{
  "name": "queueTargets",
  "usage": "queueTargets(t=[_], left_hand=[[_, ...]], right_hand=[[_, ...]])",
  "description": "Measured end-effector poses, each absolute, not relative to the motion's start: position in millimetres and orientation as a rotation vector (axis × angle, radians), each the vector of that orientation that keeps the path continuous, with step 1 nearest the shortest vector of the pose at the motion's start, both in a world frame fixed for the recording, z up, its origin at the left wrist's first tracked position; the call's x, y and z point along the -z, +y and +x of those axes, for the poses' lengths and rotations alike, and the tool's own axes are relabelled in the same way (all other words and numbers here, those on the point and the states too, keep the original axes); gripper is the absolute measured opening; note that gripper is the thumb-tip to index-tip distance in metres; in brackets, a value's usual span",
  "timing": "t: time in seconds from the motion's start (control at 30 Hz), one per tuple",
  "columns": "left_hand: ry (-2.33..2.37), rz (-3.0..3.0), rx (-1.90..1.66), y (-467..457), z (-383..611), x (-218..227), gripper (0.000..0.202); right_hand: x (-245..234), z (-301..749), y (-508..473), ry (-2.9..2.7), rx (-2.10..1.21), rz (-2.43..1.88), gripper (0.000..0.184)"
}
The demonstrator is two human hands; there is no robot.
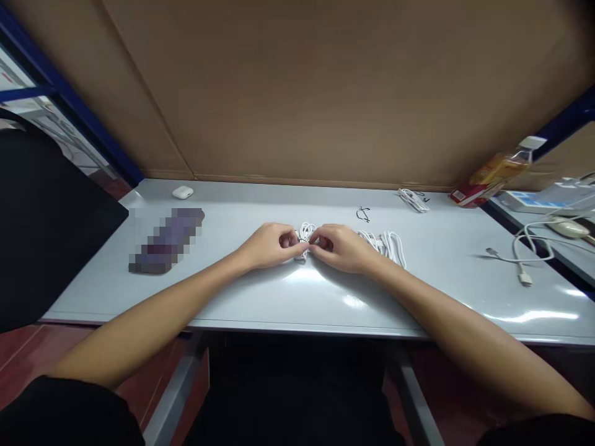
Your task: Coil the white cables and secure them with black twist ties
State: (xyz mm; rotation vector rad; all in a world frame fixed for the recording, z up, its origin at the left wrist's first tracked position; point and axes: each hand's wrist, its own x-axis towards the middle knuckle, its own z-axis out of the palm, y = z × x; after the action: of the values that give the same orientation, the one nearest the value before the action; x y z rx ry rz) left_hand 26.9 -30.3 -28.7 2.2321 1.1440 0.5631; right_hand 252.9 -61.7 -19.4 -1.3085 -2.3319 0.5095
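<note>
A coiled white cable (305,230) lies on the grey table in front of me, with a thin black twist tie (302,240) across its middle. My left hand (272,245) is closed in a pinch at the tie from the left side. From the right, my right hand (341,248) pinches at the tie too, its fingertips almost meeting those of the left. The fingers partly cover the coil. Just beyond my right hand lie more coiled white cables (394,246), partly hidden by that hand.
Loose black twist ties (363,214) and another white cable bundle (413,200) lie toward the back panel. A drink bottle (495,173) leans at the right, near a loose white cable (534,254). At the left are a white earbud case (183,192) and a pixelated dark object (170,240).
</note>
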Motion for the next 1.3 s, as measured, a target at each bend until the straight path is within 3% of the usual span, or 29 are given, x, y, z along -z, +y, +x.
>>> queueTargets(t=[0.13,0.23,0.4,0.67,0.77,0.87,1.17,1.3], left_hand=[[1.106,2.252,-0.547,-29.1,25.3,28.4,0.036],[0.994,2.305,-0.586,-29.3,21.7,26.3,0.019],[0.794,2.448,-0.668,-31.9,18.8,29.0,0.056],[0.755,2.389,-0.806,-31.7,26.2,30.1,0.031],[0.777,2.034,-0.819,-33.4,28.7,26.2,0.037],[0.713,1.693,-0.750,-34.6,30.9,24.9,0.048],[0.681,1.260,-0.497,-34.2,28.4,18.6,0.037],[0.686,1.344,-0.591,-35.2,29.1,20.1,0.038]], right_hand=[[24.2,248.9,-61.8,-2.328,-0.455,-1.295,0.012],[22.8,251.8,-59.7,-2.309,-0.450,-1.305,0.014],[16.4,258.4,-57.9,-2.248,-0.410,-1.325,0.013],[13.1,255.3,-64.7,-2.169,-0.424,-1.126,0.014],[11.1,253.9,-66.2,-2.107,-0.354,-1.042,0.012],[13.4,253.8,-64.5,-2.097,-0.219,-0.926,0.012],[19.9,262.0,-54.6,-2.381,0.600,-0.538,0.021],[19.4,259.2,-55.3,-2.204,0.283,-0.626,0.012]])
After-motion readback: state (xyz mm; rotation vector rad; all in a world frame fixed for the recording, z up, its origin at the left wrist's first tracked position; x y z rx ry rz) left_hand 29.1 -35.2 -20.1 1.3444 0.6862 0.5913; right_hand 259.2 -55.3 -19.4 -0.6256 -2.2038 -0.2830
